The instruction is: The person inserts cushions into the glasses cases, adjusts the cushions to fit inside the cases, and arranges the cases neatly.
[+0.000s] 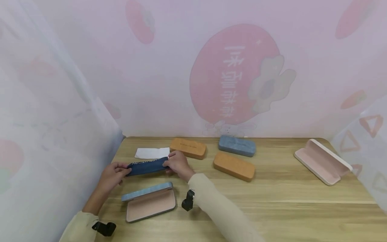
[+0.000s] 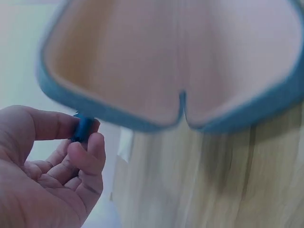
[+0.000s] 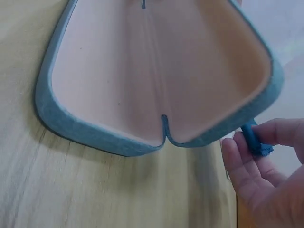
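Note:
Both hands hold a folded dark blue cloth (image 1: 148, 167) with pale lettering along its upper edge, stretched lengthwise above the table. My left hand (image 1: 112, 176) pinches its left end between thumb and fingers; the right hand (image 1: 179, 164) pinches the right end. In each wrist view the cloth (image 2: 84, 128) shows as a thin folded end in the fingers. Nearer the body lies an open blue glasses case (image 1: 152, 205) with a pink lining, its lid raised on the far side. The wrist views show this case close up, with nothing inside its visible lining.
Behind the cloth lies a folded white cloth (image 1: 151, 153). Closed cases stand to its right: an orange case (image 1: 187, 148), a second orange case (image 1: 234, 167) and a blue case (image 1: 237, 146). An open white case (image 1: 317, 164) with pink lining stands at the table's right.

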Action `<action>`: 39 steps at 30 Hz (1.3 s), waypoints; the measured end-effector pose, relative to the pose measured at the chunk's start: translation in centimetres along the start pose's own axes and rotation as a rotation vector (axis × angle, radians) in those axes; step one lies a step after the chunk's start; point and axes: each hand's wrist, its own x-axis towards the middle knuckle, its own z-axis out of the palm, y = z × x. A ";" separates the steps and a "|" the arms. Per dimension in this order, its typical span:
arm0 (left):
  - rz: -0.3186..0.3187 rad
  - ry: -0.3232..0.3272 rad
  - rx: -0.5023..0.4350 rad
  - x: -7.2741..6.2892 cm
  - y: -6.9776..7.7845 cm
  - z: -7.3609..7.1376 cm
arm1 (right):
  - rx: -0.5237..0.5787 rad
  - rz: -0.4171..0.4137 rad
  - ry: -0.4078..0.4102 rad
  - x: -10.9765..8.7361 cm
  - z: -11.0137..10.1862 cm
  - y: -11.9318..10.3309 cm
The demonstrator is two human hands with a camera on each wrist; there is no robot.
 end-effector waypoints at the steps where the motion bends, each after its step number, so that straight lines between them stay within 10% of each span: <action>1: 0.007 -0.002 -0.009 -0.2 0.2 0.0 | 0.014 -0.009 0.000 0.1 -0.2 -0.1; 24: -0.037 0.266 -0.031 -9.3 2.5 -1.1 | 0.033 -0.149 -0.249 -4.6 -1.4 -4.5; 31: 0.026 0.282 0.026 -12.3 2.9 -0.2 | 0.042 -0.181 -0.304 -6.8 -2.8 -4.7; 39: -0.116 0.226 -0.029 -15.4 2.3 2.2 | -0.004 -0.120 -0.381 -9.7 -4.4 -3.8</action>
